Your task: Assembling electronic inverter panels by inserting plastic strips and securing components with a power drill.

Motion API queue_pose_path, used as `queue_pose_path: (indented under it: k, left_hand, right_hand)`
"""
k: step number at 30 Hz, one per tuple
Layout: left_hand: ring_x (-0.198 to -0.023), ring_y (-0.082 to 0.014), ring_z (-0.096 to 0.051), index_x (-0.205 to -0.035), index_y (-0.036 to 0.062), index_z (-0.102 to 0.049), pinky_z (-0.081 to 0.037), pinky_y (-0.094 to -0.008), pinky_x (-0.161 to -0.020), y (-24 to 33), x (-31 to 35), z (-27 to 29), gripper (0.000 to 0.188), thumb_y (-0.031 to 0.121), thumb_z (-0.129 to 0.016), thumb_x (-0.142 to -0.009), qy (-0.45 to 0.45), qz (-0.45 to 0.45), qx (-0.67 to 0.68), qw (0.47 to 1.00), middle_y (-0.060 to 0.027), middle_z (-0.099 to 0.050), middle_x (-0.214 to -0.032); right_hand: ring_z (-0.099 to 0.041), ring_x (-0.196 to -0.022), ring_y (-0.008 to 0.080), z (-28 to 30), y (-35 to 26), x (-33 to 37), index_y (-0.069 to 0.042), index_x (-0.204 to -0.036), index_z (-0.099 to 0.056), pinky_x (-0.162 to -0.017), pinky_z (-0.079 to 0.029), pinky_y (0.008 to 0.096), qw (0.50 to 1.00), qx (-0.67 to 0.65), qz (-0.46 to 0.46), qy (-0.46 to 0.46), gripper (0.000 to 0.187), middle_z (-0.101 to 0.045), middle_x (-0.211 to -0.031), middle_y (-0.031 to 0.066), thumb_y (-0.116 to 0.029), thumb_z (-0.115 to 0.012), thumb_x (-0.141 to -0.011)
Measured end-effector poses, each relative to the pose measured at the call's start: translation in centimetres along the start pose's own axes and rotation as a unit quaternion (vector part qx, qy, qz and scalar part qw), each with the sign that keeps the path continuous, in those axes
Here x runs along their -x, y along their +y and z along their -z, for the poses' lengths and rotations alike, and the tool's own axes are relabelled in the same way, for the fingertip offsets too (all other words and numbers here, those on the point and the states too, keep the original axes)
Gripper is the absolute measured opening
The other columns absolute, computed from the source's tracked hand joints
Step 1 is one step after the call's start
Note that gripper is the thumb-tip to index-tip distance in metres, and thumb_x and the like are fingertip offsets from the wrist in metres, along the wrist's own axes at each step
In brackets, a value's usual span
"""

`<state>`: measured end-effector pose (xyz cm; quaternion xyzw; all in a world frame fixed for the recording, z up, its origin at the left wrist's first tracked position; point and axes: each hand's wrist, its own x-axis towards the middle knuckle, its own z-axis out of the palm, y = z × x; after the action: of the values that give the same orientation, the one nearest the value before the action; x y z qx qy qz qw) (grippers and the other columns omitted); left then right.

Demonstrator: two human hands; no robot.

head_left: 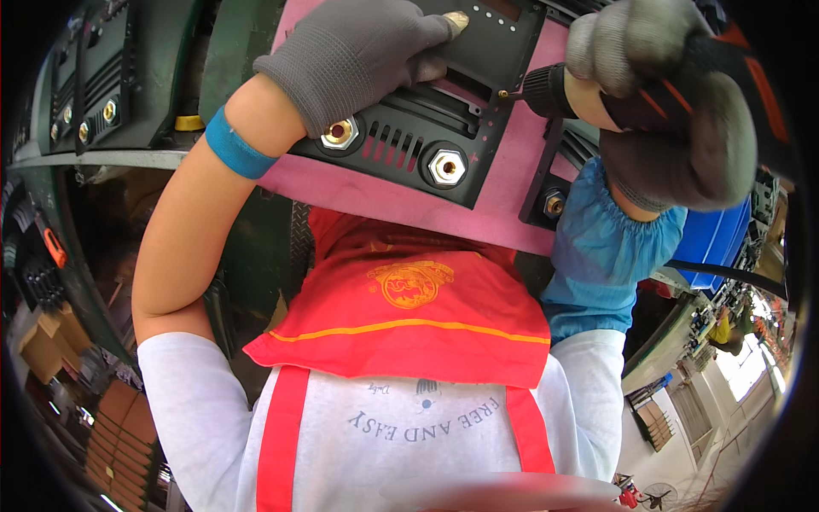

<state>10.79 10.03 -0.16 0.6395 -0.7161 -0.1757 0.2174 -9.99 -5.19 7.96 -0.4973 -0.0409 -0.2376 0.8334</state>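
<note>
Left hand in grey glove pressed flat on black front panel (two brass hex sockets along its lower edge), panel on pink pad, right hand clenched around power screwdriver, bit tip at panel's right edge

Brown cardboard boxes sit stacked at the lower left, below the bench. A small dark display window tops the black panel on the pink sheet.

Bright even daylight from my lower right, window blown out, soft shadows only, heavy fisheye bending with black vignette at rim, blurred pink smear at bottom edge.
</note>
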Motion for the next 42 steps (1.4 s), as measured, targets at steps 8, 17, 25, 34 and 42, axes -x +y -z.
queue_pose_path:
  k: [8,17,25,34,42]
  left_hand:
    - [-0.085,-0.0297,-0.066,-0.133,0.0135,-0.061,-0.052,-0.0360,-0.075,0.4,-0.4,0.2,0.047,0.025,-0.071,-0.089,0.007,-0.020,-0.021,1.000,-0.0112,-0.068,-0.096]
    - [-0.077,-0.0268,-0.065,-0.130,0.0153,-0.063,-0.052,-0.0344,-0.066,0.7,-0.1,0.3,0.043,0.027,-0.069,-0.090,0.027,-0.039,-0.052,0.998,-0.0078,-0.065,-0.088]
    - [-0.070,-0.0222,-0.063,-0.121,0.0150,-0.066,-0.050,-0.0341,-0.057,1.5,-0.1,0.1,0.035,0.031,-0.066,-0.091,0.045,-0.110,-0.275,0.954,-0.0016,-0.061,-0.080]
    - [-0.059,-0.0198,-0.055,-0.113,0.0097,-0.068,-0.042,-0.0345,-0.051,7.3,7.0,2.7,0.038,0.025,-0.075,-0.079,-0.051,-0.031,-0.150,0.987,-0.0031,-0.052,-0.070]
    - [-0.055,-0.0134,-0.047,-0.093,0.0094,-0.069,-0.034,-0.0274,-0.046,5.7,8.9,2.2,0.021,0.012,-0.070,-0.072,0.105,-0.130,-0.197,0.966,0.0014,-0.043,-0.065]
  right_hand:
    - [-0.050,-0.077,0.0213,0.3,-0.1,1.0,0.001,-0.112,-0.058,-0.073,-0.040,0.0370,0.990,0.114,0.076,0.039,0.052,-0.053,-0.087,0.0097,-0.045,-0.057,-0.090]
    - [-0.050,-0.077,0.0208,0.6,1.4,1.5,0.002,-0.111,-0.059,-0.073,-0.040,0.0369,0.987,0.131,0.079,0.051,0.052,-0.053,-0.086,0.0092,-0.046,-0.055,-0.091]
    - [-0.049,-0.077,0.0204,0.6,1.0,2.0,0.002,-0.110,-0.059,-0.074,-0.040,0.0369,0.985,0.146,0.082,0.049,0.052,-0.052,-0.086,0.0088,-0.046,-0.053,-0.091]
    - [-0.049,-0.077,0.0198,1.3,0.6,1.9,0.002,-0.109,-0.060,-0.074,-0.039,0.0368,0.983,0.155,0.089,0.052,0.052,-0.052,-0.085,0.0084,-0.047,-0.051,-0.092]
    - [-0.048,-0.076,0.0194,1.4,-1.0,1.3,0.002,-0.107,-0.060,-0.074,-0.039,0.0368,0.982,0.166,0.089,0.029,0.053,-0.052,-0.084,0.0079,-0.048,-0.049,-0.093]
